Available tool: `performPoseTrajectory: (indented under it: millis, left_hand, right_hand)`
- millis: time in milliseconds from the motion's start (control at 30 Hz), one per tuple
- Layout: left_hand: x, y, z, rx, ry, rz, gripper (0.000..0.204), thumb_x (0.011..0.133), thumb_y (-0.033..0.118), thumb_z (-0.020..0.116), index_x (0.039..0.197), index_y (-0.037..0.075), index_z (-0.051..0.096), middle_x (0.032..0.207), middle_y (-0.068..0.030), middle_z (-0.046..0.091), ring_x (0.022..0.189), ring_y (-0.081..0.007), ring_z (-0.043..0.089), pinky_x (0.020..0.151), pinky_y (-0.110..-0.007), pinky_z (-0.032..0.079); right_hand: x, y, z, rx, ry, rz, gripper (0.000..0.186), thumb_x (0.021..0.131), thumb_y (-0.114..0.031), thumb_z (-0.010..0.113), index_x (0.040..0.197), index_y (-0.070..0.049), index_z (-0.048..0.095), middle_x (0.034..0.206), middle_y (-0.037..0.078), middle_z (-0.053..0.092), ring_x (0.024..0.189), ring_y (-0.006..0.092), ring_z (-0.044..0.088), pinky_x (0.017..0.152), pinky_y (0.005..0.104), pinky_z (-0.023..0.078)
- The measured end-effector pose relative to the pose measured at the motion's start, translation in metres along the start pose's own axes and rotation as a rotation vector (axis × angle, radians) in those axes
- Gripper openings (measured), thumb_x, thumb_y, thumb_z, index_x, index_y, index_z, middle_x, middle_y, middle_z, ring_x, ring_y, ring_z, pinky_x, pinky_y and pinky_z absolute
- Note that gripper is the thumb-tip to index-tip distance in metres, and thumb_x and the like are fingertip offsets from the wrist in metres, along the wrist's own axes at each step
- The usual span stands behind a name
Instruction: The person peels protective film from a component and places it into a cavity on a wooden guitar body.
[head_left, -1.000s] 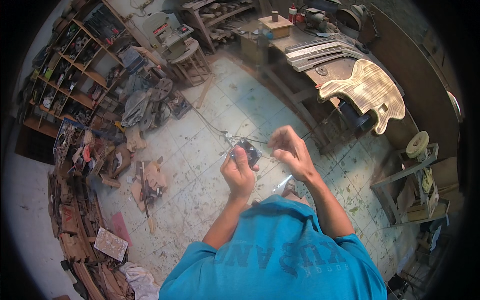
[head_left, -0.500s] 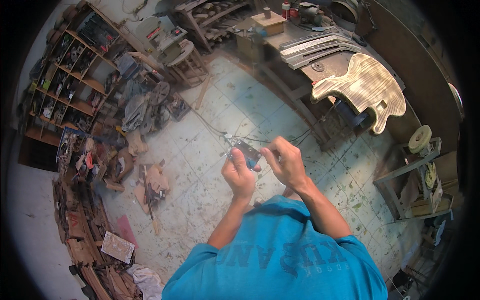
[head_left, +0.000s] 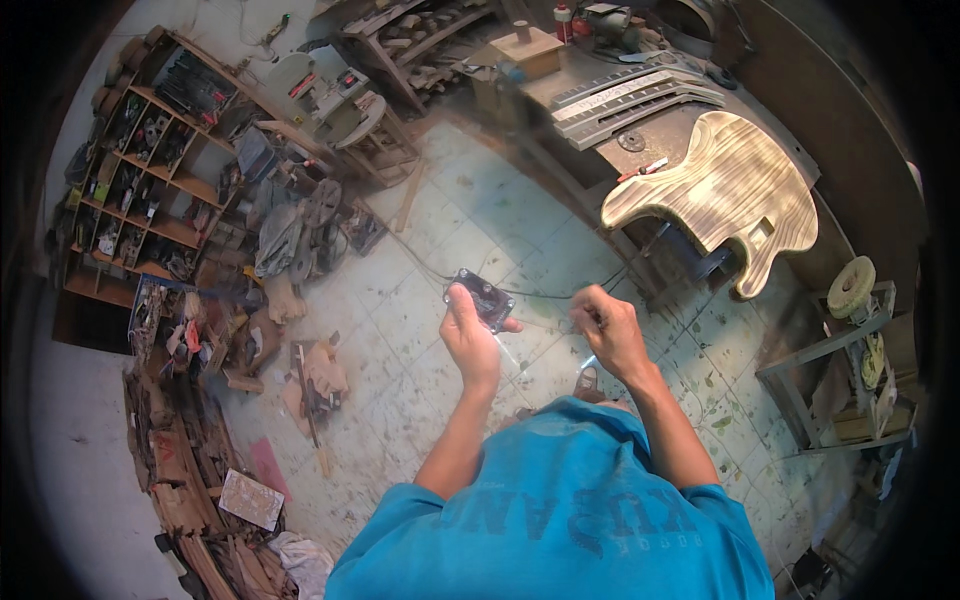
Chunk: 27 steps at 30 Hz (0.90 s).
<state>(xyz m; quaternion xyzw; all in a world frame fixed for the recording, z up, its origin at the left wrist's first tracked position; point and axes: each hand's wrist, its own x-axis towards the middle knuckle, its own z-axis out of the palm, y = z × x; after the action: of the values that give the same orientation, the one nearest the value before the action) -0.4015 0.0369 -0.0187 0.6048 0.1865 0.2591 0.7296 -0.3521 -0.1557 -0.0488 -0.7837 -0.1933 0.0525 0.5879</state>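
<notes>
My left hand (head_left: 470, 345) grips a small dark rectangular plate (head_left: 481, 298) with bright round spots like screws near its corners. The thumb lies on its top face and the fingers are under it. Apart from the plate, to its right, my right hand (head_left: 610, 328) is raised with its fingers curled together. Whatever those fingers hold, if anything, is too small and blurred to make out. Both hands are over the tiled floor in front of my blue shirt.
A wood-grained electric guitar body (head_left: 735, 190) lies at the near end of the workbench (head_left: 640, 150), beside long slotted metal bars (head_left: 640, 105). Compartment shelving (head_left: 150, 170) and scrap wood (head_left: 170, 460) line the left. A stand with a pale round wheel (head_left: 851, 287) is at right.
My right hand has drawn away from the plate to the right and slightly down. The plate now shows more of its face in my left hand. The view has shifted slightly.
</notes>
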Motion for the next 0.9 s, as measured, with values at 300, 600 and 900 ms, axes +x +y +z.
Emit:
performPoseTrajectory:
  millis: [300, 600, 900]
  left_hand:
    - [-0.002, -0.015, 0.033, -0.105, -0.045, -0.183, 0.056, 0.114, 0.050, 0.038, 0.110, 0.000, 0.062, 0.089, -0.0101, 0.068, 0.057, -0.0161, 0.065, 0.054, -0.035, 0.062]
    - [0.013, -0.024, 0.057, -0.217, -0.177, -0.310, 0.048, 0.111, 0.034, 0.038, 0.123, -0.005, 0.062, 0.092, -0.0122, 0.068, 0.074, -0.0207, 0.069, 0.059, -0.040, 0.063]
    - [0.063, -0.034, 0.086, -0.349, -0.429, -0.416, 0.049, 0.104, 0.025, 0.038, 0.136, -0.008, 0.056, 0.107, -0.0149, 0.070, 0.090, -0.0245, 0.071, 0.069, -0.047, 0.065]
  right_hand:
    - [0.012, 0.016, -0.034, -0.172, -0.143, -0.099, 0.023, 0.089, -0.016, 0.081, 0.089, 0.002, 0.068, 0.082, 0.014, 0.064, 0.069, 0.0292, 0.058, 0.063, 0.0423, 0.046]
    - [0.017, 0.034, -0.057, -0.329, -0.155, 0.047, 0.012, 0.085, -0.003, 0.076, 0.093, 0.002, 0.069, 0.093, 0.018, 0.068, 0.087, 0.0369, 0.067, 0.074, 0.0483, 0.050]
    - [0.029, -0.003, -0.081, -0.175, -0.099, 0.443, 0.049, 0.089, -0.025, 0.083, 0.128, 0.002, 0.069, 0.107, 0.016, 0.079, 0.080, 0.0301, 0.075, 0.081, 0.0399, 0.059]
